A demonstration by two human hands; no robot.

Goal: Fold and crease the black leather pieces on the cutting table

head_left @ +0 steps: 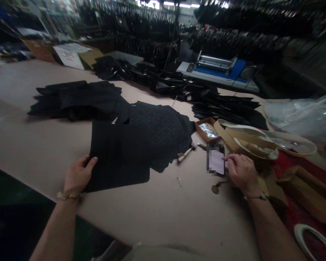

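Black leather panels (141, 145) are lying fanned across the pale table (165, 214); the left hand (77, 175) is pinching the nearest panel's edge. A small brown box (208, 130) is holding silvery bits, too blurred to identify. The right hand's (241, 172) loosely curled fingers are touching a phone (216, 161), its screen obscured.

Bare table (163, 206) between the hands, black sheets (130, 145) (stacked) behind, hammer (187, 153) beside phone (216, 161)

We see matt black quilted sheets (141, 145) on a smooth pale surface (165, 210), beside a glossy phone (216, 161).
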